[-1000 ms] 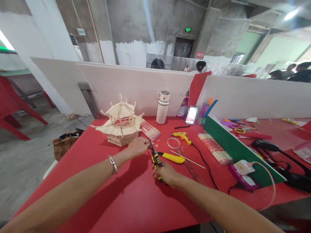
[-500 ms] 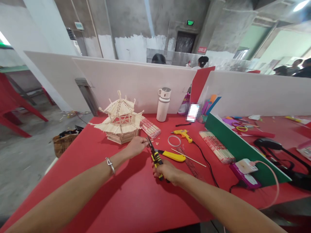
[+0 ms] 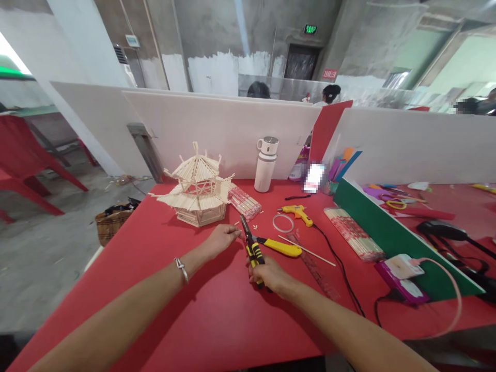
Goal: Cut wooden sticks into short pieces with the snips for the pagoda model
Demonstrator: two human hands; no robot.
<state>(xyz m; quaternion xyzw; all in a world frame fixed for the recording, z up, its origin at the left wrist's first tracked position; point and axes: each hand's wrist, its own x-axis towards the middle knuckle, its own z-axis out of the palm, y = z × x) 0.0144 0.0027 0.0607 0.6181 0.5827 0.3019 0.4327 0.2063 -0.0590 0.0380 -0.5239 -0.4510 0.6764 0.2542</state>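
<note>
My right hand [image 3: 271, 275] is closed round the black-and-yellow handles of a pair of pliers [image 3: 253, 250], whose jaws point away from me. Just left of the jaws, my left hand [image 3: 222, 241] has thumb and fingertips pinched together; whatever is between them is too small to make out. Behind the left hand stands a pagoda model [image 3: 199, 191] built of pale wooden sticks. A yellow utility knife [image 3: 281, 247] lies right beside the pliers. Small stick offcuts [image 3: 254, 227] are scattered beyond the jaws.
Packs of wooden sticks [image 3: 353, 233] lie on the red table [image 3: 186, 320]. A yellow glue gun [image 3: 297, 213], a clear ring [image 3: 283, 223], a loose stick [image 3: 310, 251] and a white bottle [image 3: 266, 164] stand or lie behind. At right are a green board [image 3: 403, 243] and a power strip [image 3: 403, 281].
The left hand has drawn slightly away from the pliers' jaws, leaving a small gap. The right hand keeps its hold on the pliers. The whole view has shifted a little.
</note>
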